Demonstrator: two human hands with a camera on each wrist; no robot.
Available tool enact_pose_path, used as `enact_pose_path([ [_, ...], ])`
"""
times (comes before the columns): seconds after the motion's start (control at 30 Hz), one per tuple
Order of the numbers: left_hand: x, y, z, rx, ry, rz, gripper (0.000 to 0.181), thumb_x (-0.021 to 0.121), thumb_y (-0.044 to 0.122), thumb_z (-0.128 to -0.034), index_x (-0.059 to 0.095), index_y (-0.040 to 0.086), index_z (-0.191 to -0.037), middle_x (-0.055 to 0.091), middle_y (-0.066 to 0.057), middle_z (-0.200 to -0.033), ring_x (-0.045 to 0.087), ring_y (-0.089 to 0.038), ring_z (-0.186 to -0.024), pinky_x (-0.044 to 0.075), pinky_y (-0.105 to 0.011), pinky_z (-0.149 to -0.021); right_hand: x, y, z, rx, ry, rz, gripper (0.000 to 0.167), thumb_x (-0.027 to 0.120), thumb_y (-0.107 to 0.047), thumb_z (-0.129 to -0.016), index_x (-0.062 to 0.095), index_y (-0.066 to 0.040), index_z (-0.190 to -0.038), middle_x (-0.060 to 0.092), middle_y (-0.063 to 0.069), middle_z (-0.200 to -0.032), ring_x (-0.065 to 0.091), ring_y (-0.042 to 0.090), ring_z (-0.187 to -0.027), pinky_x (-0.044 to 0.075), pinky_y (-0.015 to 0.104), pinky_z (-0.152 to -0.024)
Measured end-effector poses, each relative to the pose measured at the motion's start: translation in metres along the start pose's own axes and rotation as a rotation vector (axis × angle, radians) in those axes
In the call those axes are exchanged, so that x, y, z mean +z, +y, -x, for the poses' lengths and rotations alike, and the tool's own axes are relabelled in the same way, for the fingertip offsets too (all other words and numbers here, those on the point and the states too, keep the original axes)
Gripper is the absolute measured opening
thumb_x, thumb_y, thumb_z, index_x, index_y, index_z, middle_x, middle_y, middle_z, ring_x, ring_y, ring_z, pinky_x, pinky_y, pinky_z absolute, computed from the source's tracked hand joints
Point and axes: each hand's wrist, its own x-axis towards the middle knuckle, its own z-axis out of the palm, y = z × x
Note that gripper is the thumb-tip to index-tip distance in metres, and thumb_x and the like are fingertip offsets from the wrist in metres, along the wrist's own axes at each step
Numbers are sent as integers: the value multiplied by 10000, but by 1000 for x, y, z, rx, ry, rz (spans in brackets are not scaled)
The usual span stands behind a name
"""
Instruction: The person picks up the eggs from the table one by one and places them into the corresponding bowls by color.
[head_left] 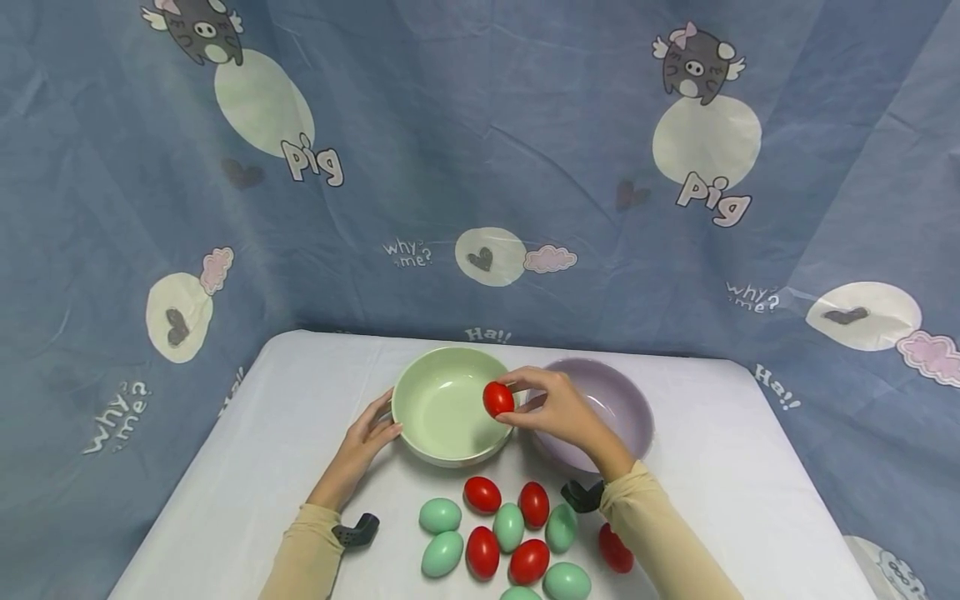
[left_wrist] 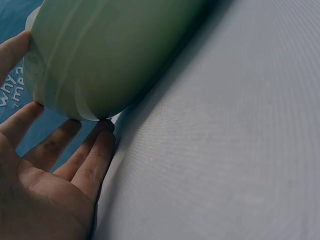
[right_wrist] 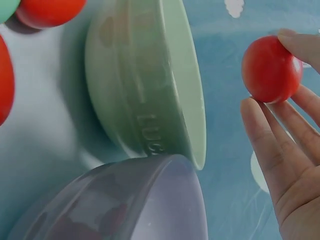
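A glossy red egg is pinched between the thumb and fingers of my right hand, over the right side of the green bowl. In the right wrist view the same red egg is above the rim level, apart from both bowls. My left hand rests on the green bowl's left side; the left wrist view shows its fingers spread, with tips against the outer wall. The inside of the green bowl shows no eggs. A purple bowl stands at its right, partly hidden by my right hand and forearm.
Several red eggs and several pale green eggs lie loose on the white table in front of the bowls. One red egg is partly behind my right sleeve. A blue printed cloth hangs behind the table.
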Motion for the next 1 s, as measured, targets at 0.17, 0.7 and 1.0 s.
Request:
enact_pose_path([
  [0.17, 1, 0, 3, -5, -1, 1, 698, 649, 407, -1015, 316, 306, -1620, 342, -70, -1680, 446, -337, -1494, 304, -565, -1261, 3, 0, -9, 10, -10, 22, 450, 892, -214, -819, 742, -192, -1242, 763, -8, -1202, 731, 203, -1096, 651, 293, -833],
  [0.7, 2, -1, 5, -8, -4, 19, 710, 662, 418, -1006, 313, 332, -1618, 342, -48, -1681, 416, -317, -1516, 345, -520, -1250, 25, -4, -44, 54, -105, 5, 494, 881, -223, -828, 718, -129, -1285, 734, 57, -1273, 719, 265, -1154, 649, 283, -836],
  [1.0, 2, -2, 5, -1, -7, 20, 696, 653, 394, -1016, 315, 312, -1619, 341, -66, -1682, 429, -319, -1508, 355, -502, -1243, 43, -3, -64, 29, -189, 37, 489, 885, -211, -826, 722, -112, -1276, 741, 48, -1273, 724, 247, -1169, 643, 275, -852],
])
